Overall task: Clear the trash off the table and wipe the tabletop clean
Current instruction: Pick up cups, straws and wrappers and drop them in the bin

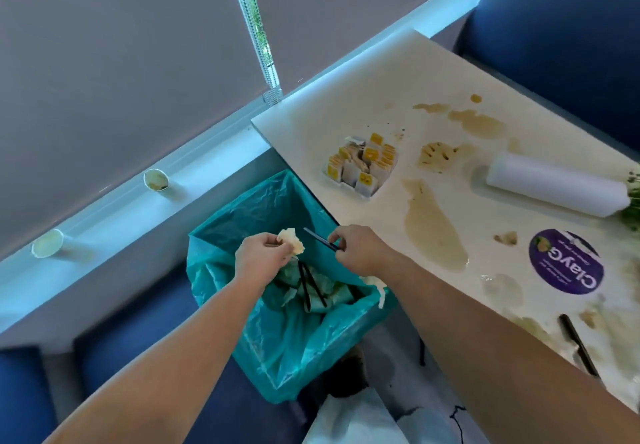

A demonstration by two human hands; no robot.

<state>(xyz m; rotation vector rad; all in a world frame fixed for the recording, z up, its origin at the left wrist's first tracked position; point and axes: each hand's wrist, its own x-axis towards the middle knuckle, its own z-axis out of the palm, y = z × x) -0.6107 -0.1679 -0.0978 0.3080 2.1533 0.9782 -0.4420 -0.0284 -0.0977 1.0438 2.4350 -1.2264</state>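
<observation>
1. Head view: a used paper cup [47, 243] is seen on the sill at far left.
2. A crumpled napkin [292, 241] is pinched by the curled fingers of the left hand [261, 258] over the teal-lined bin [242, 215].
3. A dark straw [320, 238] is gripped between thumb and fingers of the right hand [360, 253], above the bin's rim.
4. The table [398, 73] is smeared with brown spills [433, 232]; a paper roll [554, 184] is laid at right.
</observation>
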